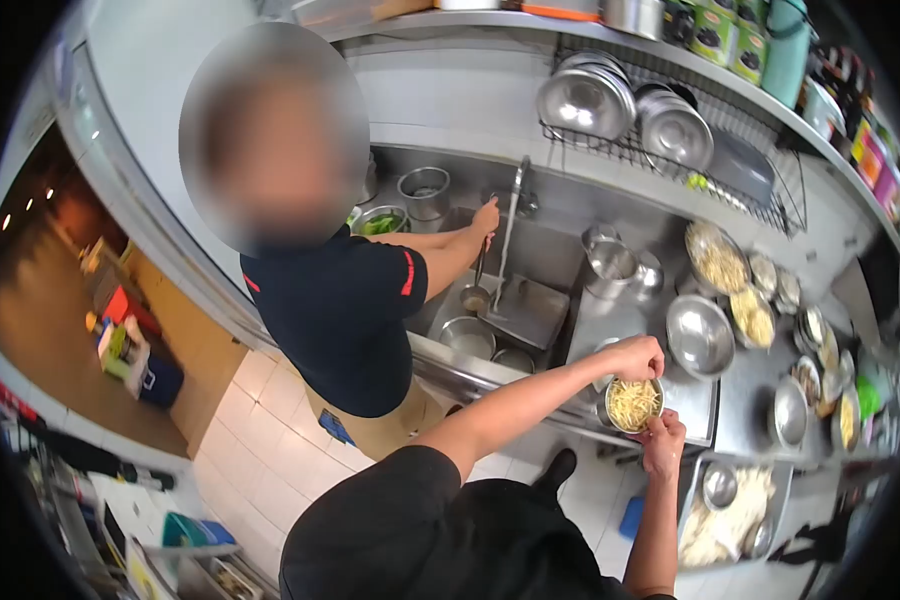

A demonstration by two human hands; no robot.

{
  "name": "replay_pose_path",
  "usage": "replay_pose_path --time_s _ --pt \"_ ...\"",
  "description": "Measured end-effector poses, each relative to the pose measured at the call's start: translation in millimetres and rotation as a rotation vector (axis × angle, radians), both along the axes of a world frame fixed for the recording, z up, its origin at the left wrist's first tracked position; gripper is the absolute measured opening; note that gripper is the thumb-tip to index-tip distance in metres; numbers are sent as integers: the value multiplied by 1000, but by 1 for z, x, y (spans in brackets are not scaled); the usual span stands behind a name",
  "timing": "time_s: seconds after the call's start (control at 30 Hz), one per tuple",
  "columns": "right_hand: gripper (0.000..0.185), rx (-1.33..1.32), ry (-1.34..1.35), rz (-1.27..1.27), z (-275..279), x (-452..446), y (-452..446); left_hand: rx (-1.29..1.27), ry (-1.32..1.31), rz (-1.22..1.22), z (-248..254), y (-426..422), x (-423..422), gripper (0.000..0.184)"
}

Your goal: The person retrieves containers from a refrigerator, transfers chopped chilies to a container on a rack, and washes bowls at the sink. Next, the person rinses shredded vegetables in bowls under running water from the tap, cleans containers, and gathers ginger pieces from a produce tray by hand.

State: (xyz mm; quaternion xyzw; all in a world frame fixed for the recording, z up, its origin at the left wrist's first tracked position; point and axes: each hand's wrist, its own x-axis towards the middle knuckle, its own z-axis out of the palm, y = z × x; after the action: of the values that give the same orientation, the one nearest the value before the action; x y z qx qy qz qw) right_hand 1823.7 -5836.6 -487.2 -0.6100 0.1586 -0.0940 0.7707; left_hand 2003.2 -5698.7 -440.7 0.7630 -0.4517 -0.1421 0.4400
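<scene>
A small round metal bowl point(610, 412) filled with thin pale-yellow strips point(634, 403) is at the front edge of the steel counter. My left hand point(634, 357) is at its far rim, with the fingers curled closed against it; the fingertips are partly hidden. From the near right side, my right hand point(662, 441) grips the rim, the thumb close to the strips. The bowl is tipped a little, so its contents face me. Just beyond my hands stands a larger metal bowl point(700, 336).
At the sink on the left, a co-worker point(330, 320) holds a ladle point(475, 297) near the tap point(518, 190). Several food-filled bowls point(718, 258) line the counter's right side. A tray point(686, 510) of pale food stands lower right. A wire rack point(660, 165) hangs above.
</scene>
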Motion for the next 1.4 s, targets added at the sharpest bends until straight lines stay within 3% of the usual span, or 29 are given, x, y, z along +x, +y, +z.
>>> replay_pose_path --time_s 0.1,0.17,0.4,0.47,0.53,0.6,0.63,0.67,0.7,0.73,0.8,0.83,0.87,0.9,1.07,1.13,1.3,1.4 --pt "16 -78 18 -46 -9 -79 0 15 77 -109 1 -8 -58 14" --pt "16 45 76 -151 8 -128 14 26 87 -169 10 -13 -102 13" --pt "17 86 -32 -430 5 -305 30 97 62 -458 7 -68 -254 11" --pt "16 24 0 -526 -11 -365 20 -115 -119 -749 10 -95 -306 12" --pt "19 -23 120 -588 -7 -429 13 193 -321 -901 6 -132 -366 21" --pt "24 -292 272 -650 -1 -497 7 298 -407 -1104 10 -163 -429 22" --pt "22 -454 272 -764 8 -525 7 165 -366 -1195 47 -167 -464 21" --pt "21 -393 258 -832 20 -557 4 -9 -326 -1264 42 -187 -498 18" --pt "18 -474 331 -892 23 -595 0 1 -271 -1271 67 -196 -543 12" --pt "16 -375 252 -982 31 -629 0 -9 -167 -1207 75 -202 -583 14" --pt "16 -140 246 -1113 46 -704 -6 -64 40 -1121 76 -226 -661 11" --pt "16 -115 244 -1193 44 -742 -12 -83 198 -1094 59 -248 -694 11" --pt "20 -264 253 -1301 37 -777 -18 -92 358 -1038 44 -268 -726 12" --pt "26 -443 297 -1388 42 -760 -30 -88 501 -1018 44 -288 -705 15" --pt "23 -291 233 -1690 69 -889 -77 -28 599 -997 24 -359 -825 17" --pt "23 -272 180 -1806 94 -928 -99 189 873 -1160 36 -379 -887 21" --pt "20 -163 148 -1959 121 -1030 -181 270 874 -1408 66 -471 -1041 25" --pt "18 -113 104 -2028 145 -1075 -231 377 739 -1484 104 -547 -1121 21"
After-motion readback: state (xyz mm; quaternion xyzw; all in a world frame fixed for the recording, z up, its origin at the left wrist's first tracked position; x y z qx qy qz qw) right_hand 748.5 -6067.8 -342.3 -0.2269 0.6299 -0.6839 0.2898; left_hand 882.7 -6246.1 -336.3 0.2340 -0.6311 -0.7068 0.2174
